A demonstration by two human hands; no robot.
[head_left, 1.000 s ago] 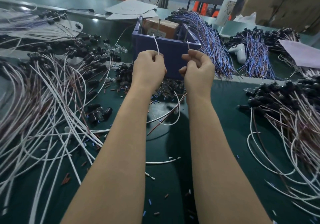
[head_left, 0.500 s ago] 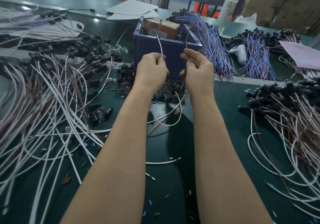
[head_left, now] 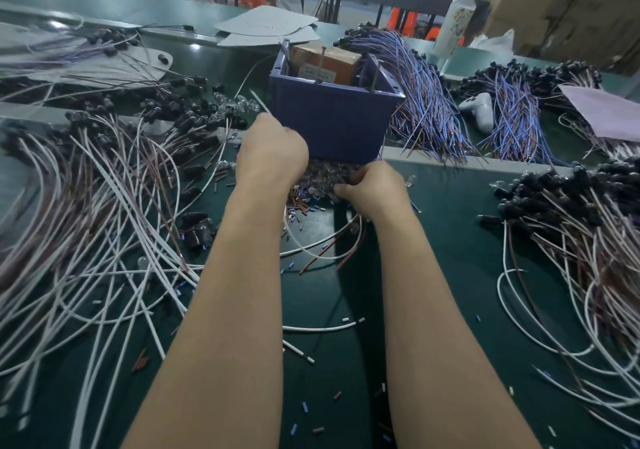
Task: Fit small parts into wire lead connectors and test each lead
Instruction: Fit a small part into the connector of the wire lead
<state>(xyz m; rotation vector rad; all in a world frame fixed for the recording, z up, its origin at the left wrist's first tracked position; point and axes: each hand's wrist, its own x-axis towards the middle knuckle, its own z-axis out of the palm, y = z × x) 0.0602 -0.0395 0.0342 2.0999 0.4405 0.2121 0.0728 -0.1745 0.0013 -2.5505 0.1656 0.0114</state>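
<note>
Heaps of white and brown leads (head_left: 104,178) with black connectors sprawl across the left side of the green tabletop (head_left: 450,258). Near the tabletop's middle, the left hand (head_left: 273,157) has its fingers curled round a single white lead (head_left: 260,103), whose free end sticks up past the knuckles. Just to its right, the right hand (head_left: 374,188) reaches with bent fingers into the heap of small parts (head_left: 322,175) lying against the front of the purple bin (head_left: 332,119); whether it pinches one is hidden. Black-capped leads (head_left: 571,226) crowd the right edge.
</note>
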